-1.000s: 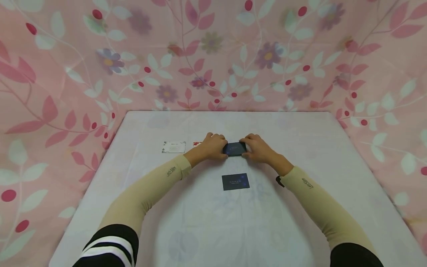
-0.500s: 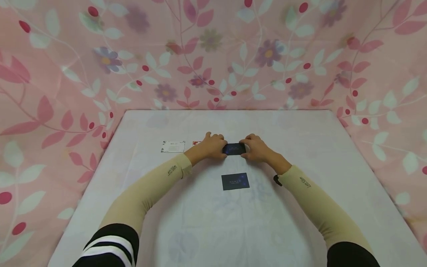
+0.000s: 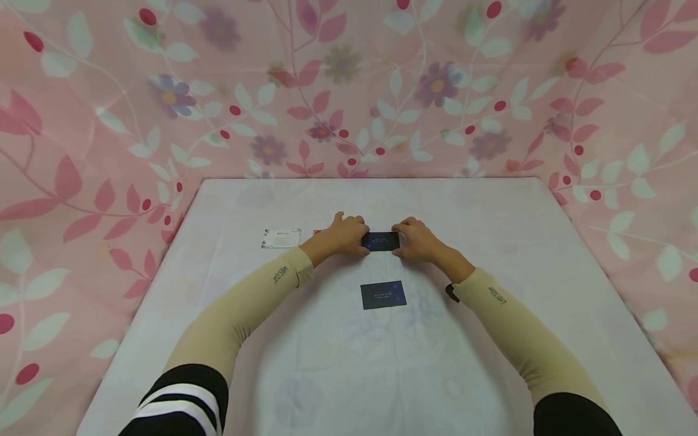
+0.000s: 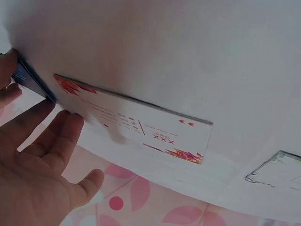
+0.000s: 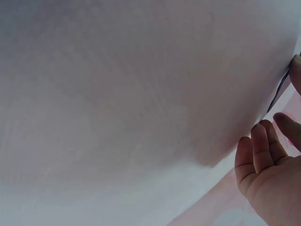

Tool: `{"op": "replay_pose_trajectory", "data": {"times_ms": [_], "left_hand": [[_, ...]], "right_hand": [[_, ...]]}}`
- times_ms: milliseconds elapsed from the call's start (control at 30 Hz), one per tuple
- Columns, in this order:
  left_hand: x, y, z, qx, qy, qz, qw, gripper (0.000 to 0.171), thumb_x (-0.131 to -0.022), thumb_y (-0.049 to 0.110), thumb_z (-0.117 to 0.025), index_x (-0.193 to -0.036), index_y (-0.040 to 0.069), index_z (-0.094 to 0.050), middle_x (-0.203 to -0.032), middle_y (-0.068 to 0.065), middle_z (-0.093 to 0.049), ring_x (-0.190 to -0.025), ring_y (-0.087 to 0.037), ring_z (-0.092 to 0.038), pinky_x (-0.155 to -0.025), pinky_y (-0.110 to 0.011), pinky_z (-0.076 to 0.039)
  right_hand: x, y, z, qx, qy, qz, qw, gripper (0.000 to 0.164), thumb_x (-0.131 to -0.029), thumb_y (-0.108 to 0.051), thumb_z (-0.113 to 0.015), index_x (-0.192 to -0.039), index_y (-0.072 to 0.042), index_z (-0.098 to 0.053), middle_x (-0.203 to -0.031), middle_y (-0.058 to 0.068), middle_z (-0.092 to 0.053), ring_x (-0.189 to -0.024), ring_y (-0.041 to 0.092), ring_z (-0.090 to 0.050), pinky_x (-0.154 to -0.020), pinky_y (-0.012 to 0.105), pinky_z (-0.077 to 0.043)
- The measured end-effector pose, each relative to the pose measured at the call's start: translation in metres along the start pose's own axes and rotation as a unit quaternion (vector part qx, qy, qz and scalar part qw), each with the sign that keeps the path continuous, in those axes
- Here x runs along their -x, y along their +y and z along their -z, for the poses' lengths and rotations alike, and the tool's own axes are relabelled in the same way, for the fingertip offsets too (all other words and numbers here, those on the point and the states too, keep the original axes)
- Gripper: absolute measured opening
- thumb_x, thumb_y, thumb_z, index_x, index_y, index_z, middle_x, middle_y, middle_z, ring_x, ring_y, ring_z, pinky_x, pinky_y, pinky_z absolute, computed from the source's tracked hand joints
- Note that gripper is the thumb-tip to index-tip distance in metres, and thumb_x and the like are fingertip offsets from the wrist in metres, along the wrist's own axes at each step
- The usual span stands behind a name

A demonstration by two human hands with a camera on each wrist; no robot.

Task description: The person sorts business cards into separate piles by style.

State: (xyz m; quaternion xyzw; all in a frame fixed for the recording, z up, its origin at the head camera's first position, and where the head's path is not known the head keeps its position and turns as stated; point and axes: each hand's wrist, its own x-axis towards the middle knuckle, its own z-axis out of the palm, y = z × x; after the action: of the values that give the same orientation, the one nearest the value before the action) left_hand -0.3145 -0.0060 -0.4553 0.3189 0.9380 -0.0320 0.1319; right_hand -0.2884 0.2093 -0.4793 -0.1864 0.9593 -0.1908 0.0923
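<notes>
A dark blue business card (image 3: pixel 380 241) with small pale print lies on or close to the table, between my two hands. My left hand (image 3: pixel 346 236) pinches its left end between thumb and fingers, the other fingers spread in the left wrist view. At the right end, my right hand (image 3: pixel 418 240) pinches the card by thumb and finger; only a thin dark edge of the card (image 5: pixel 279 89) shows in the right wrist view. A second dark blue card (image 3: pixel 383 295) lies flat nearer me. Left of my left hand is a white card with red corner designs (image 4: pixel 136 122), mostly hidden in the head view.
A white card with a grey floral border (image 3: pixel 280 238) lies farther left, roughly in line with the red-cornered one. Everything rests on a white-covered table (image 3: pixel 463 363). Pink floral cloth (image 3: pixel 349 79) hangs behind the table and along its sides.
The card between my hands was slightly tilted a second ago and looks flatter now. Both hands keep their hold on its ends. The head view has shifted a little.
</notes>
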Motion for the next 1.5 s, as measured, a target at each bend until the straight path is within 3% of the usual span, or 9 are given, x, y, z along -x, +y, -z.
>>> {"op": "replay_pose_trajectory", "data": {"times_ms": [233, 767, 1133, 1333, 1500], "left_hand": [[-0.002, -0.004, -0.002, -0.003, 0.013, -0.009, 0.9999, 0.057, -0.087, 0.052, -0.07, -0.127, 0.012, -0.065, -0.127, -0.005, -0.06, -0.114, -0.021, -0.058, -0.116, -0.061, -0.021], [-0.003, -0.005, 0.0, 0.001, 0.007, -0.015, 0.9999, 0.059, -0.086, 0.054, -0.071, -0.127, 0.012, -0.065, -0.123, -0.005, -0.06, -0.112, -0.021, -0.058, -0.117, -0.061, -0.021], [-0.002, -0.007, -0.001, 0.01, 0.009, -0.023, 0.9996, 0.063, -0.087, 0.053, -0.069, -0.134, 0.013, -0.06, -0.131, -0.007, -0.058, -0.12, -0.024, -0.056, -0.117, -0.061, -0.021], [0.004, -0.013, 0.003, 0.055, 0.033, -0.047, 0.9968, 0.065, -0.093, 0.052, -0.062, -0.144, 0.016, -0.05, -0.145, -0.008, -0.052, -0.138, -0.023, -0.045, -0.119, -0.06, -0.018], [0.025, -0.03, 0.005, 0.073, 0.072, -0.068, 0.9924, 0.064, -0.095, 0.055, -0.056, -0.146, 0.017, -0.048, -0.15, -0.008, -0.048, -0.143, -0.024, -0.039, -0.118, -0.06, -0.018]], "right_hand": [[0.0, -0.002, 0.0, -0.005, 0.002, -0.006, 1.0, 0.055, -0.085, -0.026, -0.077, -0.132, -0.003, -0.06, -0.136, 0.022, -0.049, -0.126, 0.038, -0.048, -0.109, 0.052, -0.039], [0.004, 0.001, -0.001, -0.015, 0.004, 0.002, 1.0, 0.058, -0.086, -0.026, -0.077, -0.134, -0.001, -0.057, -0.136, 0.022, -0.049, -0.127, 0.038, -0.048, -0.11, 0.052, -0.037], [0.003, 0.001, 0.0, -0.012, 0.0, -0.009, 1.0, 0.058, -0.087, -0.027, -0.076, -0.134, 0.0, -0.057, -0.138, 0.022, -0.048, -0.128, 0.038, -0.047, -0.111, 0.052, -0.036], [0.006, 0.001, 0.003, -0.04, -0.001, -0.008, 0.999, 0.066, -0.092, -0.027, -0.07, -0.145, -0.001, -0.043, -0.142, 0.024, -0.044, -0.127, 0.036, -0.048, -0.11, 0.051, -0.039], [0.02, 0.0, 0.013, -0.062, 0.037, -0.013, 0.997, 0.073, -0.096, -0.028, -0.064, -0.154, -0.005, -0.026, -0.15, 0.027, -0.031, -0.128, 0.04, -0.048, -0.108, 0.055, -0.04]]}}
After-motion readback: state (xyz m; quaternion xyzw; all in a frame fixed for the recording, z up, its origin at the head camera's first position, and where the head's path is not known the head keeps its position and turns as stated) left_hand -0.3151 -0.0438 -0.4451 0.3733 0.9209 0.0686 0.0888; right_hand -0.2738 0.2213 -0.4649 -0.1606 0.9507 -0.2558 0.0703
